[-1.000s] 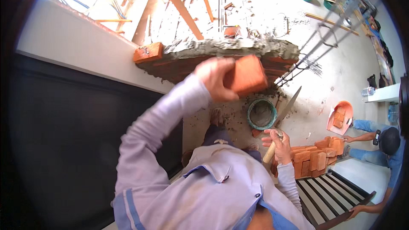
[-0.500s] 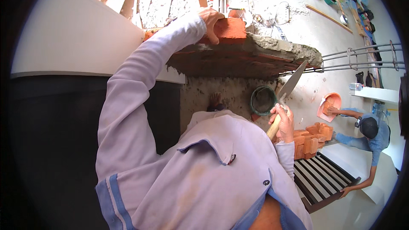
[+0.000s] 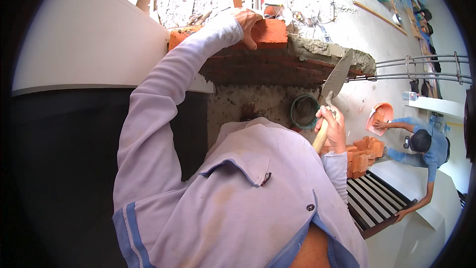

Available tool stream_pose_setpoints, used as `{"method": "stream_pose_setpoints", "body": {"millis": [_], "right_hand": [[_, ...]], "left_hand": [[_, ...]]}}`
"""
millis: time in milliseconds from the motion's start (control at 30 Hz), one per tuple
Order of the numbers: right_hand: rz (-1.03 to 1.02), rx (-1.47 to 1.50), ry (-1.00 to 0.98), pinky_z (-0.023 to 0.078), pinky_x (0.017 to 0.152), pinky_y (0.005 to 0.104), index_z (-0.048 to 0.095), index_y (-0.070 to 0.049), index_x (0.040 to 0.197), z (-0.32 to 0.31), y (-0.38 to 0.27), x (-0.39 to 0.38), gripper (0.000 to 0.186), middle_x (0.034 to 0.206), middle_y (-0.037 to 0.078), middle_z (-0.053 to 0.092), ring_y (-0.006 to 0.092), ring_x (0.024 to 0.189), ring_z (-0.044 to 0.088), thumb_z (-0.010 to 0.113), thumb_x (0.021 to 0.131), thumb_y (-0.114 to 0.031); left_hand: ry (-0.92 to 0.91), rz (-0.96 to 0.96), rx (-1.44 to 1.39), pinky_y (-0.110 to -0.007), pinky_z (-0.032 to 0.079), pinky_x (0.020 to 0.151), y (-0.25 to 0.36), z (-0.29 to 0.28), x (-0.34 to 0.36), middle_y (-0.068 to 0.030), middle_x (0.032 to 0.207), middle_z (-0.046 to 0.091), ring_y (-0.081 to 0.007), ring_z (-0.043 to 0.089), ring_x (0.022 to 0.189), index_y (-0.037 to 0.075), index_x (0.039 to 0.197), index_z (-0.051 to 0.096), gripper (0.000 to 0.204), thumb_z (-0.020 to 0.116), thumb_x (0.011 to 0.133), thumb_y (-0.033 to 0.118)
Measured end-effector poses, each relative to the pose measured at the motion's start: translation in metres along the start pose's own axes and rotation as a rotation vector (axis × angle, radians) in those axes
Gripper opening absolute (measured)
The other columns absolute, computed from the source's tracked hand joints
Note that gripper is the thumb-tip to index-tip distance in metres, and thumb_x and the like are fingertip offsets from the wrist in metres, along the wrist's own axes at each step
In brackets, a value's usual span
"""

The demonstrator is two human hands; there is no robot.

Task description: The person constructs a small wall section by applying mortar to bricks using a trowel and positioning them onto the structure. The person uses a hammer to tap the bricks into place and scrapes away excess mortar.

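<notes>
Left hand (image 3: 247,26) clamps a brick (image 3: 271,32) that uneven pressure could tilt, while the right hand (image 3: 334,128) grips a trowel (image 3: 338,76).

Brick (image 3: 270,32) now atop wall (image 3: 270,67), trowel (image 3: 338,73) raised higher, co-worker's hand (image 3: 381,125) moved to pink tub (image 3: 388,111)

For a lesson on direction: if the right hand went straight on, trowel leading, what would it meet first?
The right hand would probably bring the trowel to the wall near its right end; they overlap in view, but depth is unclear: the trowel may pass above.
</notes>
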State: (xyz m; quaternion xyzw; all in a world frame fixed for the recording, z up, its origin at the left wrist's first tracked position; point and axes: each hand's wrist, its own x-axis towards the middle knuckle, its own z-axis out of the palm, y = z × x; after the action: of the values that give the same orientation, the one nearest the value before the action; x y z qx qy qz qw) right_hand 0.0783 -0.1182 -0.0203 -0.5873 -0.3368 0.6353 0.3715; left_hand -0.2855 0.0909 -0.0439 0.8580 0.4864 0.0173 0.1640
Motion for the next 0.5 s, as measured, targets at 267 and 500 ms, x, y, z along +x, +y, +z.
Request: {"method": "stream_pose_setpoints", "body": {"millis": [267, 500], "right_hand": [[-0.005, -0.059, -0.052, 0.047, 0.044, 0.0257, 0.057, -0.004, 0.088, 0.004, -0.010, -0.003, 0.022, 0.071, 0.004, 0.059, 0.0103, 0.049, 0.055, 0.066, 0.093, -0.023], [-0.063, -0.090, -0.198, 0.046, 0.047, 0.0254, 0.054, -0.003, 0.090, 0.019, -0.037, 0.002, 0.015, 0.069, 0.003, 0.055, 0.0096, 0.049, 0.052, 0.063, 0.090, -0.015]], "left_hand": [[0.002, -0.003, 0.026, -0.042, 0.051, 0.090, -0.004, 0.007, 0.004, -0.0234, 0.106, 0.066, -0.0386, 0.063, 0.102, -0.008, 0.122, 0.056, 0.097, 0.087, 0.046, 0.044], [0.005, 0.002, 0.054, -0.041, 0.045, 0.099, 0.015, -0.005, -0.007, -0.0208, 0.118, 0.062, -0.0352, 0.057, 0.114, -0.003, 0.130, 0.053, 0.098, 0.086, 0.051, 0.046]]}}
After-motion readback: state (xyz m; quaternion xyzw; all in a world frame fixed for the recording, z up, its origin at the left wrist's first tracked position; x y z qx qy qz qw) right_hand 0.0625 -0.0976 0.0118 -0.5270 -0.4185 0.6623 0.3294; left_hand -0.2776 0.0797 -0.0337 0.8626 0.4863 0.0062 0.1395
